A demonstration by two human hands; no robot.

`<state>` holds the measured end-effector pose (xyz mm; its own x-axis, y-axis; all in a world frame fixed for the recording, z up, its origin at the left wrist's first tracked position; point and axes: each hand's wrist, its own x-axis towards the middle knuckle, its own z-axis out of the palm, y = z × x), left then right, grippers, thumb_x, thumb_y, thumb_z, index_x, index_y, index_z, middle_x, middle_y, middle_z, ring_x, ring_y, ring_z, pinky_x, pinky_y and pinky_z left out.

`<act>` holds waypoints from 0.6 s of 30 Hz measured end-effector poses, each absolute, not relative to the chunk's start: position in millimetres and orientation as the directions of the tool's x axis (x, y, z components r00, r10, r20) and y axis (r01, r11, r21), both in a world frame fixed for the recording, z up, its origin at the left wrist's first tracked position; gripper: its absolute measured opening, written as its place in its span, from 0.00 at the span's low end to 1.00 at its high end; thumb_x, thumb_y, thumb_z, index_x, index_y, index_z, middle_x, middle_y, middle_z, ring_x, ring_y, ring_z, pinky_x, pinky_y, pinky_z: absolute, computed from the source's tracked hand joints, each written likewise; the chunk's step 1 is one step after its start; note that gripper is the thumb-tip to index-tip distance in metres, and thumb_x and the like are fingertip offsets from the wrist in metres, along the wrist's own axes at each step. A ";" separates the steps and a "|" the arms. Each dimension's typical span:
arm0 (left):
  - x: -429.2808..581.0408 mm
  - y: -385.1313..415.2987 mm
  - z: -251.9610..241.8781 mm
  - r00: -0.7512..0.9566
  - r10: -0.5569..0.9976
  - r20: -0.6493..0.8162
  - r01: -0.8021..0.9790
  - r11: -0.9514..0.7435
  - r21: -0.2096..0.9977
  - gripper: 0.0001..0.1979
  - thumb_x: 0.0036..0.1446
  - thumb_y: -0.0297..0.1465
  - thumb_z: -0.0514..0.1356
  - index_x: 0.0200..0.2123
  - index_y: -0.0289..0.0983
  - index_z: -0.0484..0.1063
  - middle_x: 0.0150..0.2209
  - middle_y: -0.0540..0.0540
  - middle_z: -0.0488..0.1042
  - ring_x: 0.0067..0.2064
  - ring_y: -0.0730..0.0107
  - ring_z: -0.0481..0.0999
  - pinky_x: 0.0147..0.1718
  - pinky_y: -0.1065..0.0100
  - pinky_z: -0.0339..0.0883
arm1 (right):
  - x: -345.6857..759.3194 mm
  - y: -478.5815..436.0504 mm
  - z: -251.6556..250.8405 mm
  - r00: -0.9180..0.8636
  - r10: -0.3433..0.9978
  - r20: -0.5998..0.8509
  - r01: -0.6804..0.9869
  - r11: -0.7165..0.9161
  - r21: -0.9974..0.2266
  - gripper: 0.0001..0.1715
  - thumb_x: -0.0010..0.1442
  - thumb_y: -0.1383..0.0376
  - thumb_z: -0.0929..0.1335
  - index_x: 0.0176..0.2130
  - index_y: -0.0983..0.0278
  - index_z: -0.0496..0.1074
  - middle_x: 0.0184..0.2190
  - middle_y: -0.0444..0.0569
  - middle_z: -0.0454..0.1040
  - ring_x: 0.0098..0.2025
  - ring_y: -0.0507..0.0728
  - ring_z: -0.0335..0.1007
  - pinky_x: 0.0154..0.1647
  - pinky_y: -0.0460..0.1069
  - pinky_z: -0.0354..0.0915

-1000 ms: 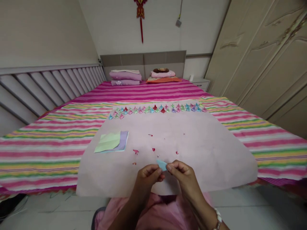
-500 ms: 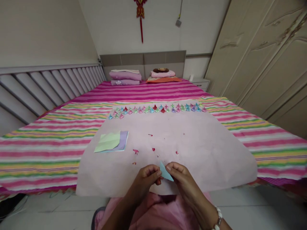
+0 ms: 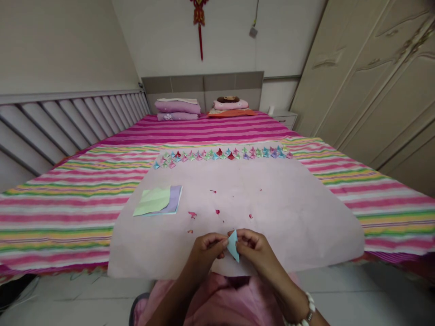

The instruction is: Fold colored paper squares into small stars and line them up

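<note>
A striped cloth bed (image 3: 68, 203) fills the middle of the frame, overlaid by a smooth pale pink sheet (image 3: 288, 213). Along its upper edge a row of small folded paper shapes (image 3: 220, 154) is laid; flat green and lilac paper squares (image 3: 157, 201) lie at centre left. At lower centre, a light-blue folded paper triangle (image 3: 233, 244) is pinched between the left hand (image 3: 207, 253) and right hand (image 3: 255, 249).
</note>
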<state>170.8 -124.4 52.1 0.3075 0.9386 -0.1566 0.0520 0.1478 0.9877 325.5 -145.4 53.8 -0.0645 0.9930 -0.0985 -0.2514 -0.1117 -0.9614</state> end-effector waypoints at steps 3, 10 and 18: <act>175.3 -127.8 47.5 0.259 0.964 -0.065 0.187 0.016 0.982 0.12 0.52 0.37 0.59 0.33 0.35 0.78 0.29 0.46 0.75 0.26 0.71 0.70 0.27 0.69 0.65 | 321.9 -144.4 48.4 0.020 0.999 -0.050 -0.131 -0.047 -0.990 0.10 0.45 0.61 0.71 0.29 0.65 0.76 0.18 0.42 0.69 0.19 0.50 0.61 0.22 0.45 0.58; 184.9 -141.8 58.7 0.211 0.976 0.052 0.395 -0.133 0.909 0.21 0.55 0.37 0.56 0.49 0.32 0.70 0.35 0.42 0.76 0.33 0.64 0.74 0.34 0.66 0.68 | 316.4 -150.3 52.6 0.137 0.942 0.305 0.312 0.252 -0.916 0.11 0.53 0.70 0.65 0.33 0.62 0.77 0.26 0.47 0.71 0.28 0.55 0.66 0.29 0.48 0.61; 186.6 -138.8 66.6 0.316 0.938 0.142 0.479 -0.287 0.830 0.12 0.58 0.31 0.51 0.38 0.36 0.74 0.34 0.43 0.77 0.36 0.62 0.75 0.36 0.65 0.65 | 313.2 -154.2 55.4 0.040 0.920 0.390 0.337 0.355 -0.872 0.15 0.58 0.72 0.63 0.40 0.60 0.75 0.32 0.50 0.72 0.35 0.57 0.69 0.35 0.50 0.65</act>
